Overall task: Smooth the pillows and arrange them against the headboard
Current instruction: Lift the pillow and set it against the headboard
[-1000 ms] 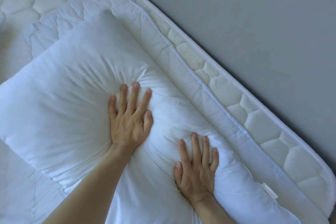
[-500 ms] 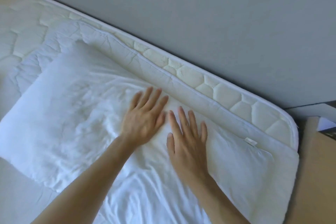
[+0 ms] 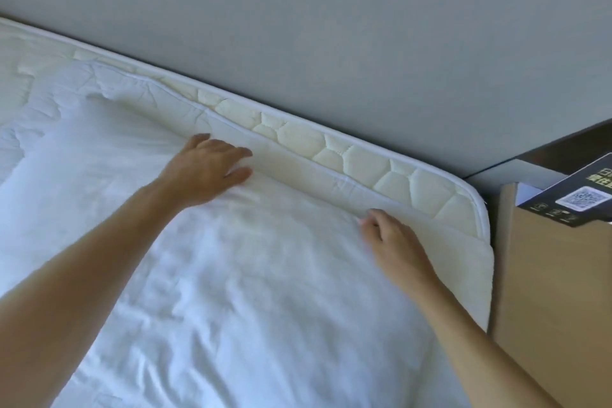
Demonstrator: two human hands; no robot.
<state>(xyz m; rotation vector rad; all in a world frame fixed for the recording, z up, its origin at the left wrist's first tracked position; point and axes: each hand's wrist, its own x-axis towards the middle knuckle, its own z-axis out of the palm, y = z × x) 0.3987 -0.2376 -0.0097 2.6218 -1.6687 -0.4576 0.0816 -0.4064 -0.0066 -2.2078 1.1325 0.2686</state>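
A large white pillow (image 3: 231,275) lies flat on the bed and fills most of the view. Its far long edge runs along the quilted mattress edge (image 3: 347,152), which sits against a grey wall (image 3: 331,26). My left hand (image 3: 205,169) rests on the pillow's far edge near the middle, fingers curled over the edge. My right hand (image 3: 390,242) is at the pillow's far right corner, with its fingers bent on the fabric. Whether either hand pinches the fabric is unclear. No separate headboard shows.
A white quilted mattress pad (image 3: 298,169) lies under the pillow. To the right of the bed stands a tan wooden cabinet (image 3: 556,291), with a black box bearing a QR label (image 3: 576,199) on top. The mattress corner (image 3: 477,205) nearly touches the cabinet.
Both hands slid from the pillow's middle to its far edge and spread apart, the right one to the right corner. The view lifted and swung right, so the cabinet shows.
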